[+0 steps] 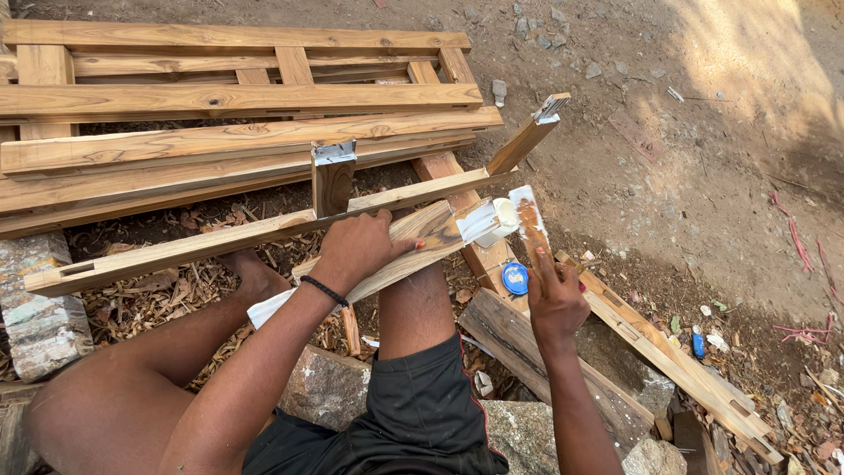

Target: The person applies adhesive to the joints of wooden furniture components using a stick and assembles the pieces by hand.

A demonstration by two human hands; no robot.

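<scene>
Tenon (482, 222) glue-whitened, left hand (356, 249) steadying plank (396, 251)

Person wears black shorts (422, 413) with thin red piping down 1 side seam. Arms bare, no sleeves in view. Left hand (356, 251): no glove, thin black band (323, 290) round the wrist. Right hand (554, 303): bare, no glove, no band or ring visible. Both legs bare below the shorts; 1 bare foot (255, 274) shows, no footwear.
</scene>
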